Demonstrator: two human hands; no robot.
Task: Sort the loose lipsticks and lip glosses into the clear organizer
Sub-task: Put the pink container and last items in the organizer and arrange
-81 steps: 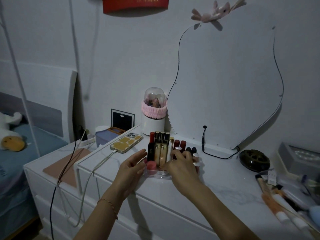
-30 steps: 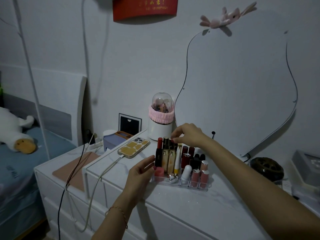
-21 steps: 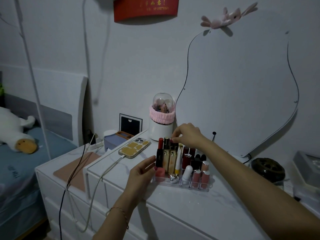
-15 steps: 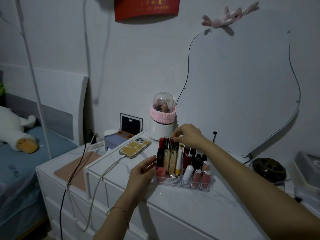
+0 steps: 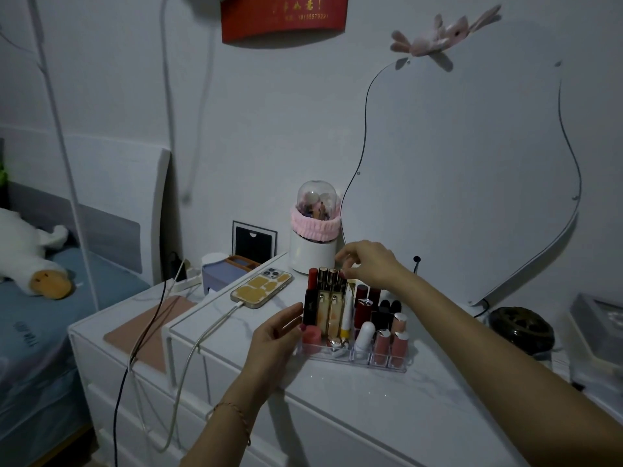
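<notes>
The clear organizer (image 5: 353, 358) stands on the white dresser top (image 5: 371, 392). It holds several upright lipsticks and lip glosses: tall gold and dark tubes (image 5: 325, 298) in the back left, and pink and white ones (image 5: 387, 342) in front. My left hand (image 5: 273, 335) has straight fingers touching the organizer's left side beside a short pink lipstick (image 5: 310, 334). My right hand (image 5: 369, 264) reaches over the back row. Its fingertips pinch the top of a tall tube (image 5: 341, 281) standing there.
A phone (image 5: 261, 289) on a charging cable lies left of the organizer. Behind stand a white domed holder with a pink band (image 5: 313, 239) and a curvy mirror (image 5: 472, 180). A dark round dish (image 5: 521, 326) and a grey box (image 5: 596, 321) sit at the right.
My right hand has lifted from the organizer's front right to the back row and has stayed there for the last second. My left hand has kept its place on the organizer's left side.
</notes>
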